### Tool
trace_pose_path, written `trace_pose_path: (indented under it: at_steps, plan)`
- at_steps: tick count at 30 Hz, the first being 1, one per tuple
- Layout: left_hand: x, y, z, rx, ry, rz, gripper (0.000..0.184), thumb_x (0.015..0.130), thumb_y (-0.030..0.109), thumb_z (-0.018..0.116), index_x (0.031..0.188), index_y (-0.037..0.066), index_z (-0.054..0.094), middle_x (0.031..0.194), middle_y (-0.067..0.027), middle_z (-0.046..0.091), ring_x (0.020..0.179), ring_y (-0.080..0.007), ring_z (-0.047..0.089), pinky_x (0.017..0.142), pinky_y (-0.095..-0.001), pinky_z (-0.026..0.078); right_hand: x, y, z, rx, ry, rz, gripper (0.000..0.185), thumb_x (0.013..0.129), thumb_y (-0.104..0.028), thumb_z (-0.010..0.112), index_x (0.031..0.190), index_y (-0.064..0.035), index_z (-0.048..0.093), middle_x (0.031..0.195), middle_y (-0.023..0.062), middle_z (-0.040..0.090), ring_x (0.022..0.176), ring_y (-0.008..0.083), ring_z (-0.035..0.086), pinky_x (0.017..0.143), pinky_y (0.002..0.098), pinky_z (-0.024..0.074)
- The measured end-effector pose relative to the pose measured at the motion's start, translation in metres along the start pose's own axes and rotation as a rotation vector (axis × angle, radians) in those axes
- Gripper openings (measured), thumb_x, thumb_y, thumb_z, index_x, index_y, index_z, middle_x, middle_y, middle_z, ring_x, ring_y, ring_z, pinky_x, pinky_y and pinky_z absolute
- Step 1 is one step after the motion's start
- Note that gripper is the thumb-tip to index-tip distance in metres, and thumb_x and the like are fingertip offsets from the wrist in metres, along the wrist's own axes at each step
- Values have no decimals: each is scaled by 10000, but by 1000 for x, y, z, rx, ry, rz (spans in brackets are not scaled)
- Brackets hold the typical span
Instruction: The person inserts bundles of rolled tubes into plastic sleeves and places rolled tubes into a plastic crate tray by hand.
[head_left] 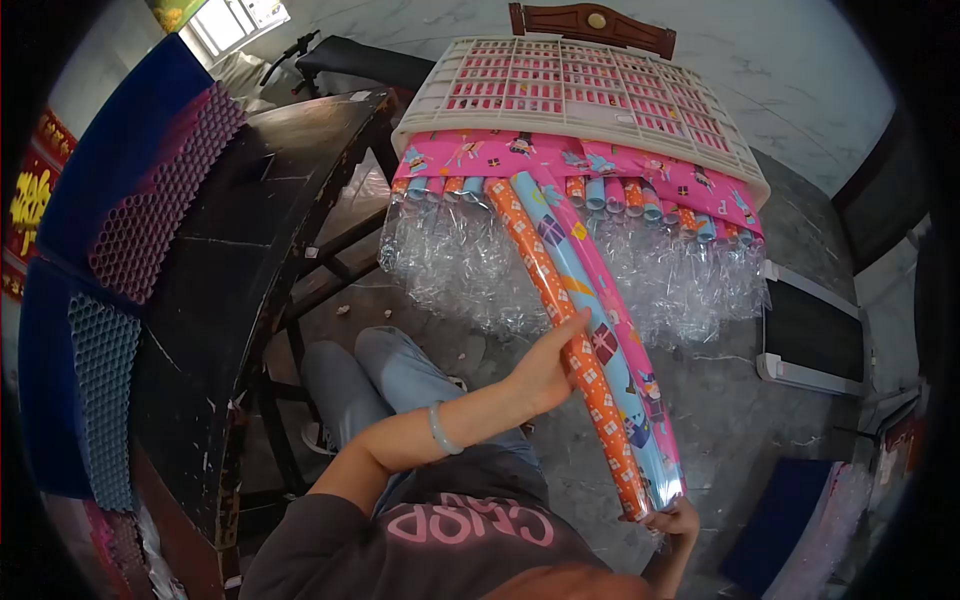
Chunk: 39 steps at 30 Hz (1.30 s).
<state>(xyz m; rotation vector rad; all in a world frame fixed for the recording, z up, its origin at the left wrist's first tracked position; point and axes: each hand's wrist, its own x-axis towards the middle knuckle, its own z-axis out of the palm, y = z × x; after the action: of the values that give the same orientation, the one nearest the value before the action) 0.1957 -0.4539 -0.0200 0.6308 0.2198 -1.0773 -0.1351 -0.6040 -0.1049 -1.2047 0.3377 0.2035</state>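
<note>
I have three rolls, the orange, the blue and the pink, lying side by side, from just under the crate at 12 o'clock down to 5 o'clock. My left grip pinches them near the middle, thumb on top; my right grip is closed about the near end, some fingers hidden. I judge them light and stiff lengthwise, but the glossy skin looks slippery and thin walls could dent, so I'd take them at mid-length and cup the near end, squeezing gently to stop one sliding past another. I can read no brand or label on them. The pink letters on the shirt at 6 o'clock and yellow characters on the red banner at 9 to 10 o'clock I can't read surely.
</note>
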Motion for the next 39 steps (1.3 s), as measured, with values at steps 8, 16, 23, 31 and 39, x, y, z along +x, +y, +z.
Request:
trace_pose_path:
  at_steps: [8,16,23,31,39]
  plan:
    - [57,68,6,133,-199,168,351,916,344,461,1112,58,511,1016,-57,581,947,-210,570,898,-383,443,-37,-33,12,286,-48,-151,539,718,-25,743,1170,117,486,1117,197,590,1035,305,583,864,455,484]
    - [80,63,48,238,-192,129,392,898,332,501,1128,16,509,1060,-80,552,1006,-205,525,953,-354,401,-64,-30,39,458,460,-379,607,619,-25,750,1096,224,468,962,279,611,751,324,652,574,449,588]
    - [106,75,81,307,-179,41,441,879,337,523,1122,-30,497,1072,-100,542,1019,-219,514,950,-353,405,-54,-46,63,395,684,-407,668,661,-18,737,1189,189,383,1059,283,576,795,345,647,594,470,582]
    - [140,72,86,430,-261,229,308,870,226,560,1079,5,519,1064,-83,555,972,-190,522,931,-333,413,-35,-44,70,177,633,-321,503,675,-92,797,1091,55,557,965,136,647,834,196,628,652,324,512]
    - [192,57,114,745,-326,326,187,909,192,508,999,48,585,971,-39,593,906,-145,532,863,-285,406,4,-72,98,124,805,-405,180,762,-115,723,859,13,643,658,-8,577,545,51,486,476,225,345]
